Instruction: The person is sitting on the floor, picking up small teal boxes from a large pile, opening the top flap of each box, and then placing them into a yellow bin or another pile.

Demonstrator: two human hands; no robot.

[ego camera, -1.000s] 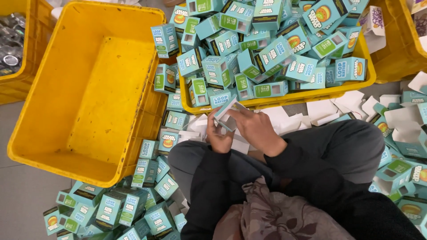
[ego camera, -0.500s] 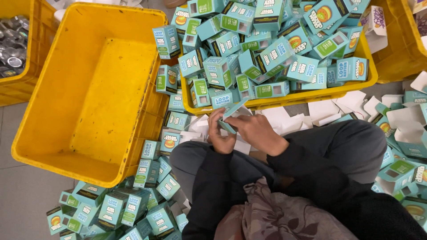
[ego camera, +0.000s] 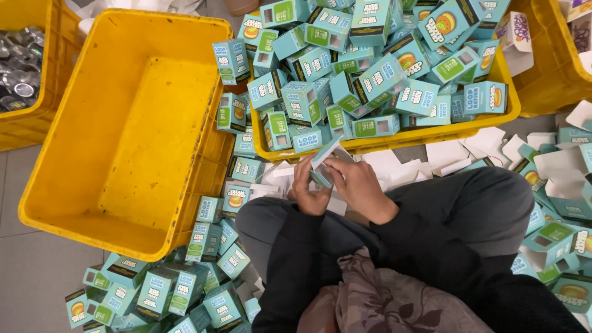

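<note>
Person sits cross-legged on the floor (ego camera: 37,283), seen from above. Both hands work one small teal carton (ego camera: 325,161) held just above the lap, in front of the knees. Left hand (ego camera: 307,192) grips the carton's lower end from the left, fingers curled round it. Right hand (ego camera: 357,185) covers it from the right, fingertips (ego camera: 333,165) pinched on the upper part; a flap of the carton sticks up and away, tilted. Whether it's fully closed: can't tell, hands hide most of it.

Just beyond the hands, a shallow yellow tray (ego camera: 431,132) heaped w/ like teal cartons (ego camera: 370,68), piled every which way above the rim. To the left, a large yellow crate (ego camera: 61,185), w/ nothing inside that shows. More teal cartons on the floor along the crate's near edge (ego camera: 166,287) and at the right by the knee (ego camera: 555,240). White flat card blanks (ego camera: 456,154) lie between tray and legs. Top left, another yellow bin (ego camera: 24,132) w/ small silver tins (ego camera: 18,86). Dark trousers, dark sleeves.
</note>
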